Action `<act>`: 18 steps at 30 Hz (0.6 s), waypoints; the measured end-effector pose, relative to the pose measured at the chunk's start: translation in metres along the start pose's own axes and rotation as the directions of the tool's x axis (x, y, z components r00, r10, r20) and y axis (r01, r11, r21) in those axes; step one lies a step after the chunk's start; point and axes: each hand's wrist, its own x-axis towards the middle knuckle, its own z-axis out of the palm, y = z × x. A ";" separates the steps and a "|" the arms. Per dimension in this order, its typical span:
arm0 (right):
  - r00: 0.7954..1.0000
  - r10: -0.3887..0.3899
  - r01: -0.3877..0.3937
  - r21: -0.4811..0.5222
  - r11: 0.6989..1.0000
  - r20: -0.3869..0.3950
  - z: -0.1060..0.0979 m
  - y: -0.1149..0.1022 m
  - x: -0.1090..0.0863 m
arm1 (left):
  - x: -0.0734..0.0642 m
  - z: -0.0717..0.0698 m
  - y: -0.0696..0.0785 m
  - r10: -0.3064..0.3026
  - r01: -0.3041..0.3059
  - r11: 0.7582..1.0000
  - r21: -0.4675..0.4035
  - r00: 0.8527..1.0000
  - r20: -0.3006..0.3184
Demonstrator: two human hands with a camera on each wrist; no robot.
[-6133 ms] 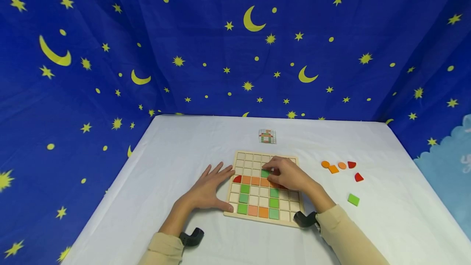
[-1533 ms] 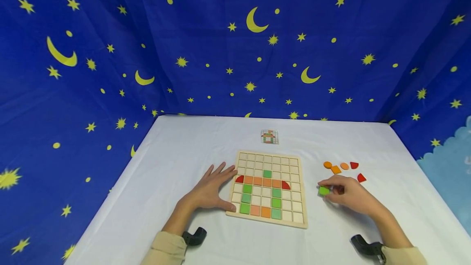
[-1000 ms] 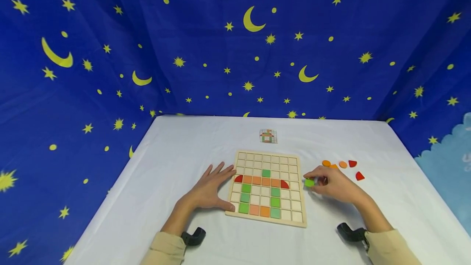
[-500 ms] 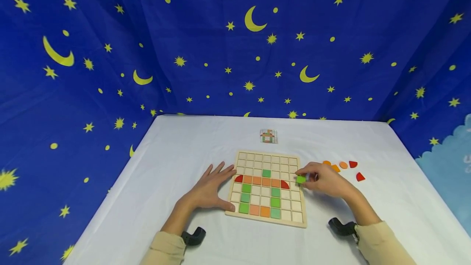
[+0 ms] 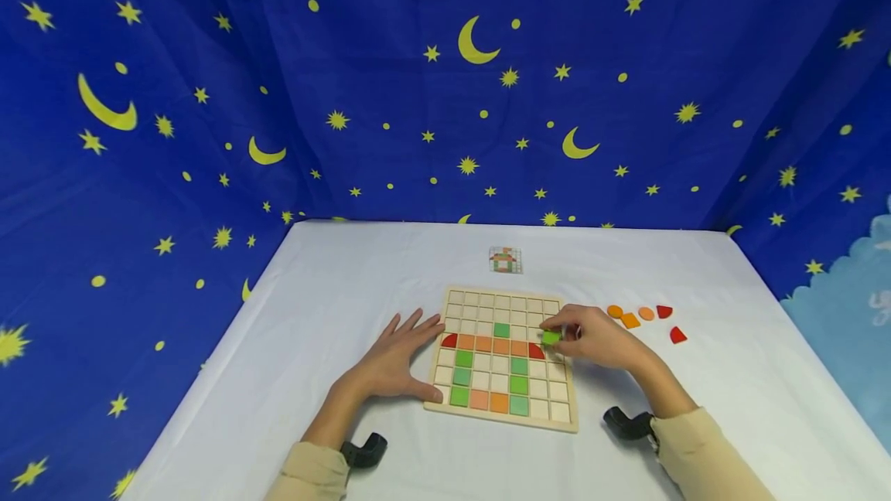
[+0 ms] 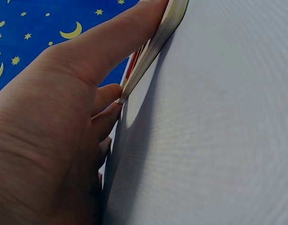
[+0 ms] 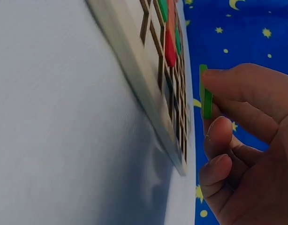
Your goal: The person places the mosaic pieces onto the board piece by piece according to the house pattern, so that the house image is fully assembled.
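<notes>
A wooden grid board (image 5: 500,417) lies mid-table, with green, orange and red tiles set in some of its cells. My right hand (image 5: 599,337) pinches a light green square tile (image 5: 551,338) between thumb and fingers, over the board's right side. In the right wrist view that green tile (image 7: 206,91) is seen edge-on, raised off the board. My left hand (image 5: 393,358) lies with fingers spread along the board's left edge, thumb on the near left corner. The left wrist view shows the thumb and fingertips touching the board's side (image 6: 153,49).
To the right of the board lie an orange disc (image 5: 615,311), an orange square tile (image 5: 629,321), a paler orange disc (image 5: 646,314) and two red quarter-round tiles (image 5: 678,335). A small pattern card (image 5: 505,260) rests beyond the board. Blue starry cloth (image 5: 390,83) hangs behind.
A red quarter-round tile now sits at the orange row's right end. My right hand has picked up the green square from the right and carried it left over the board. My left hand stays put.
</notes>
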 end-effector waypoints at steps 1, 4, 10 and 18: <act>1.000 -0.002 0.002 -0.001 1.000 0.003 0.001 -0.001 0.001 | 0.000 0.000 0.000 -0.001 0.001 1.000 0.000 1.000 0.000; 1.000 -0.016 0.016 -0.001 1.000 0.010 0.003 -0.004 0.005 | 0.000 0.001 0.000 0.007 -0.007 1.000 -0.002 1.000 -0.009; 0.998 -0.045 0.045 0.017 0.999 0.031 0.009 -0.011 0.013 | 0.000 0.002 -0.003 0.018 -0.018 1.000 0.002 1.000 -0.019; 0.997 -0.060 0.060 0.003 0.998 0.051 0.015 -0.016 0.021 | 0.000 0.000 0.000 0.045 -0.045 0.999 -0.017 0.998 -0.032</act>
